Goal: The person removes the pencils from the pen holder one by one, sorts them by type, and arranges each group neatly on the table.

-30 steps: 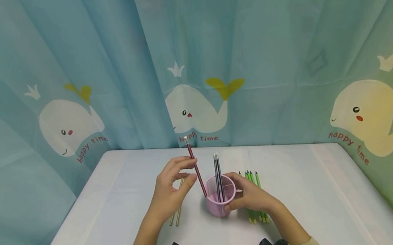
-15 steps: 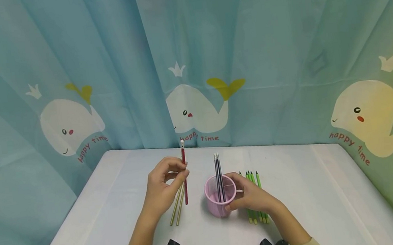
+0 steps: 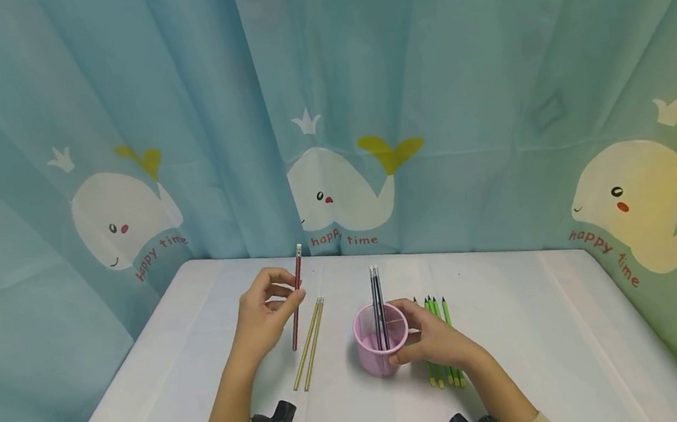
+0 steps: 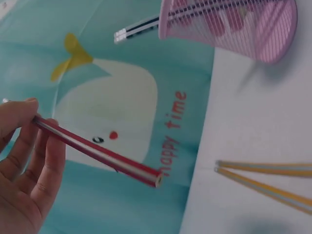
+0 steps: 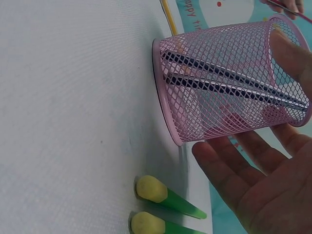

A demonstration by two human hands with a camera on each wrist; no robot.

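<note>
My left hand pinches a red pencil between thumb and fingertips, its white eraser end up and its lower end over the table. In the left wrist view, the red pencil slants across the curtain. Two gold pencils lie to the right of that hand. A pink mesh pen holder stands upright in the middle with two dark pencils in it. My right hand grips the holder's right side, thumb at the rim and fingers along the outside.
Several green pencils lie on the white table, partly hidden under my right hand and forearm. A blue-green curtain with printed whales hangs behind the table's back edge.
My left hand has moved left with the red pencil, from the holder's rim to left of the gold pencils, which now show fully. The right hand and holder have stayed in place.
</note>
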